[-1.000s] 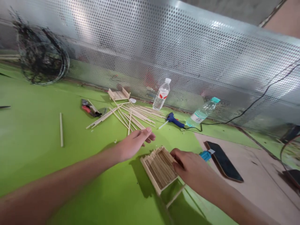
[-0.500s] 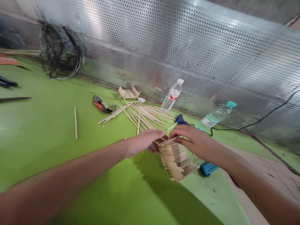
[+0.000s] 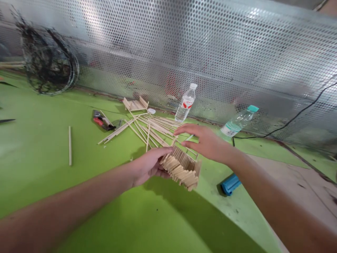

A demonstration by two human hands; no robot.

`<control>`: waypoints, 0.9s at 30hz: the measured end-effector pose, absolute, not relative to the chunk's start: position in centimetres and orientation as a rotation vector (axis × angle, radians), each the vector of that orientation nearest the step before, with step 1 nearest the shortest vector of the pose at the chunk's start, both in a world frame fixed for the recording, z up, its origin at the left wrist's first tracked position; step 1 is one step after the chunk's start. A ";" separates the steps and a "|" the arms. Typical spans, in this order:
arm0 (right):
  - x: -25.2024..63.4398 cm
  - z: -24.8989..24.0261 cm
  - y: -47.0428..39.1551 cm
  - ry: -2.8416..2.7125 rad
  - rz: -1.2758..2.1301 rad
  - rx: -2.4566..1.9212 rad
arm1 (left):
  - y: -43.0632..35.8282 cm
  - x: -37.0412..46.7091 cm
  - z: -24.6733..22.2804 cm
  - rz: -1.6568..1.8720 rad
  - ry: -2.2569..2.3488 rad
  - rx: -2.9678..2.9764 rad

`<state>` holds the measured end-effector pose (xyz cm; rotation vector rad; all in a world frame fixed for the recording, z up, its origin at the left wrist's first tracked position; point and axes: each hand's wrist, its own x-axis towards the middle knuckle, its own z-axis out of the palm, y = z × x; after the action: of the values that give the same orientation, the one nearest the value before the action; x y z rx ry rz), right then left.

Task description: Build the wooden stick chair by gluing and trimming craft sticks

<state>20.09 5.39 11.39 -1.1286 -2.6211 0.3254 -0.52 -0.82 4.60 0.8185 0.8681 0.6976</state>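
A small box-like piece built of short wooden sticks (image 3: 181, 170) is tilted above the green table, its ragged stick ends facing me. My left hand (image 3: 152, 163) grips its left side, thumb on top and fingers underneath. Just above and to the right of the piece, my right hand (image 3: 205, 142) is apart from it, thumb and fingers spread with nothing visible between them. Long thin wooden sticks (image 3: 158, 126) lie in a loose pile behind both hands. A pale glue stick tip (image 3: 190, 137) shows beyond the right hand, which hides whatever it belongs to.
A second small stick frame (image 3: 135, 104) stands behind the pile, beside red-handled pliers (image 3: 101, 121). Two water bottles, one white-capped (image 3: 185, 103) and one green-capped (image 3: 238, 123), stand near the perforated metal panel (image 3: 210, 52). A blue object (image 3: 230, 184) lies right; a wire coil (image 3: 50, 63) sits left.
My right hand has come off the stick piece and opened above it. The left hand still holds the piece, which has turned. The view has shifted a little to the right.
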 end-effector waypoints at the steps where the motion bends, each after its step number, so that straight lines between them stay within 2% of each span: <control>1: 21.1 11.0 6.0 -2.533 0.262 -1.229 | -0.9 -0.5 4.7 0.715 0.891 0.769; 7: 27.9 6.4 11.3 -2.098 -0.022 -1.775 | -1.0 -0.2 4.6 0.915 0.899 0.480; 14: 28.7 1.1 13.7 -2.220 -0.145 -1.850 | -1.3 -0.1 4.9 1.036 0.874 0.428; 27: 29.4 1.0 13.6 -2.249 -0.199 -2.017 | -1.7 -0.2 5.3 1.146 0.874 0.420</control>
<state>29.41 13.56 0.97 -2.0169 -2.2488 -0.1986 -0.22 -1.73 5.32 0.4202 0.8742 1.1459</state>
